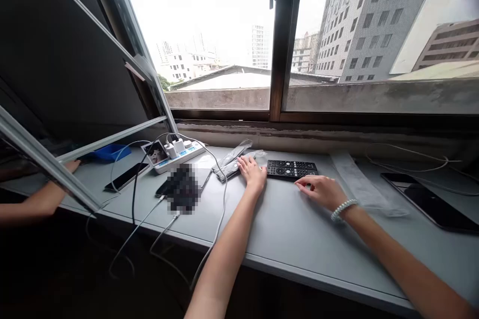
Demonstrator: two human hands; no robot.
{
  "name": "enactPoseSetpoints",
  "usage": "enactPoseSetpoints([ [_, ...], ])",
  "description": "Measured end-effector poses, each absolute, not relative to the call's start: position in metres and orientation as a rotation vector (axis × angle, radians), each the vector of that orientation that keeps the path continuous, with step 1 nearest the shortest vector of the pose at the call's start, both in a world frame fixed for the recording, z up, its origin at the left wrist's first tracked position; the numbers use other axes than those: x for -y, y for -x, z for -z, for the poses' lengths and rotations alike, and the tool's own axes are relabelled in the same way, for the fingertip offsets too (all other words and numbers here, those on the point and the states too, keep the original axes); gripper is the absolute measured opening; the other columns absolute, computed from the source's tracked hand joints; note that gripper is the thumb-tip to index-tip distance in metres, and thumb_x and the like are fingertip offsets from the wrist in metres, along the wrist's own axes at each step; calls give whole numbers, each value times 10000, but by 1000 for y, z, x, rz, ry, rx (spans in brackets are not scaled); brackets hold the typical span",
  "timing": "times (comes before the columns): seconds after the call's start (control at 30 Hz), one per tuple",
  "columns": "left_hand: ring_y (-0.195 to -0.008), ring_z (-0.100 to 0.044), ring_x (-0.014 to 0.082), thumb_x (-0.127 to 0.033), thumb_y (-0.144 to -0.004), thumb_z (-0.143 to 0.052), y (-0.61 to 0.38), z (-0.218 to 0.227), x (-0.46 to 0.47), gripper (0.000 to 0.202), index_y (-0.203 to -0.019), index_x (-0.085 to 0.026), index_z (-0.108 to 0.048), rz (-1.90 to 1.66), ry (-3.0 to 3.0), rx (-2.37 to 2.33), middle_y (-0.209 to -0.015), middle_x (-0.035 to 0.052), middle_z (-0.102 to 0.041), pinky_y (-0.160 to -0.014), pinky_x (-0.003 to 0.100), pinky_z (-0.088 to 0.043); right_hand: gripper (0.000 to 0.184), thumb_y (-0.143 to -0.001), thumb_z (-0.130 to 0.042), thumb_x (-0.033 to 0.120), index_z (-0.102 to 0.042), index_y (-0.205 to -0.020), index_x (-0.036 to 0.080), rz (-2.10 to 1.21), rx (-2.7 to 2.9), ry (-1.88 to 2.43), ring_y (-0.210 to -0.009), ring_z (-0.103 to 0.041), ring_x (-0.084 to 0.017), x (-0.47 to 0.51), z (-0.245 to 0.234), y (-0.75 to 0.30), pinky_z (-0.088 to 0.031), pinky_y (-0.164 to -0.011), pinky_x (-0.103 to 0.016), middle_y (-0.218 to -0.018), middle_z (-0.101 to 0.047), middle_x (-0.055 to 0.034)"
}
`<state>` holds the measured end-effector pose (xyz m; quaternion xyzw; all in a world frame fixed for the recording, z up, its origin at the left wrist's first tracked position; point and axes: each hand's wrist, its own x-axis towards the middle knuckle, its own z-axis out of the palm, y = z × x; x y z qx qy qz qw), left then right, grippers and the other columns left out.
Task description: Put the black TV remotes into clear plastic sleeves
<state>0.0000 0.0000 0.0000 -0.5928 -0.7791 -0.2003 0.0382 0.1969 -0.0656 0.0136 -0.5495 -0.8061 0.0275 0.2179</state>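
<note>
Two black remote controls (287, 169) seem to lie side by side, buttons up, on the grey tabletop between my hands. My left hand (253, 173) rests at their left end, fingers spread and palm down. Its fingers reach over a clear plastic sleeve (229, 163) with a dark thing inside, partly hidden under the hand. At the remotes' lower right edge is my right hand (322, 191), wearing a beaded bracelet. Its fingers are loosely bent, thumb apart, fingertips close to the edge; whether they touch it I cannot tell.
An empty-looking plastic sleeve (359, 184) and a dark tablet (430, 201) lie at right. On the left are a power strip (181, 156) with chargers, trailing cables (224, 199), a phone (126, 177), a blue tray (111, 153), a metal frame (112, 138) and another person's arm (41, 206).
</note>
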Motion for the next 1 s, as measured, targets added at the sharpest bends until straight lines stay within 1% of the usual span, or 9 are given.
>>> enactPoseSetpoints([
  [0.1,-1350,-232,369,-371,-793,-468,-1,1,0,671,-1348,-8,-366,607,1836,2378,-1420,252,-331,-1085,485,-213,228,-823,-484,331,-706,-794,287,-126,2324,1420,-584,-571,-110,63,-7,-198,-332,-523,-240,-804,-688,27],
  [0.2,-1327,-284,372,-339,-796,-455,0,1,-1,616,-1321,-20,-403,612,1841,2351,-1393,251,-375,-1061,508,-246,218,-813,-492,317,-706,-786,288,-151,2331,1374,-555,-556,-94,63,-4,-197,-337,-519,-239,-811,-680,28],
  [0.27,-1320,-302,362,-314,-799,-444,1,1,-3,590,-1311,-24,-415,619,1837,2360,-1385,244,-390,-1062,491,-257,215,-810,-491,316,-703,-786,285,-172,2319,1379,-557,-559,-96,63,-3,-197,-339,-517,-238,-803,-677,24],
  [0.37,-1345,-254,354,-299,-795,-441,5,0,-5,592,-1317,-22,-404,630,1838,2379,-1395,233,-378,-1081,461,-241,212,-809,-485,310,-695,-795,281,-190,2310,1395,-571,-567,-102,63,-3,-196,-342,-522,-238,-800,-674,19],
  [0.43,-1358,-222,351,-294,-794,-442,6,-1,-7,591,-1319,-28,-396,634,1836,2388,-1401,232,-368,-1087,462,-230,211,-808,-480,307,-689,-803,279,-174,2315,1396,-563,-559,-102,64,-3,-195,-339,-523,-241,-799,-673,19],
  [0.57,-1361,-218,345,-293,-797,-447,7,-2,-9,577,-1321,-62,-384,614,1818,2420,-1415,223,-352,-1080,481,-236,200,-799,-489,311,-681,-849,282,-159,2355,1375,-557,-550,-101,66,-4,-193,-336,-530,-239,-751,-664,24],
  [0.67,-1364,-217,335,-282,-803,-446,6,-3,-11,566,-1326,-76,-382,595,1824,2438,-1428,209,-337,-1090,463,-224,210,-786,-503,311,-676,-903,289,-184,2395,1350,-580,-563,-104,68,-4,-191,-334,-540,-235,-716,-657,31],
  [0.77,-1360,-232,326,-263,-808,-441,5,-3,-12,548,-1322,-83,-391,592,1835,2423,-1429,199,-338,-1095,446,-218,234,-784,-503,306,-677,-941,293,-207,2422,1339,-588,-565,-104,69,-4,-191,-328,-538,-237,-711,-656,34],
  [1.0,-1329,-302,297,-244,-806,-432,5,-2,-15,468,-1254,-111,-455,577,1856,2363,-1380,177,-412,-1077,433,-255,280,-750,-514,275,-692,-966,288,-219,2434,1328,-608,-574,-123,74,-6,-190,-319,-532,-246,-692,-659,17],
])
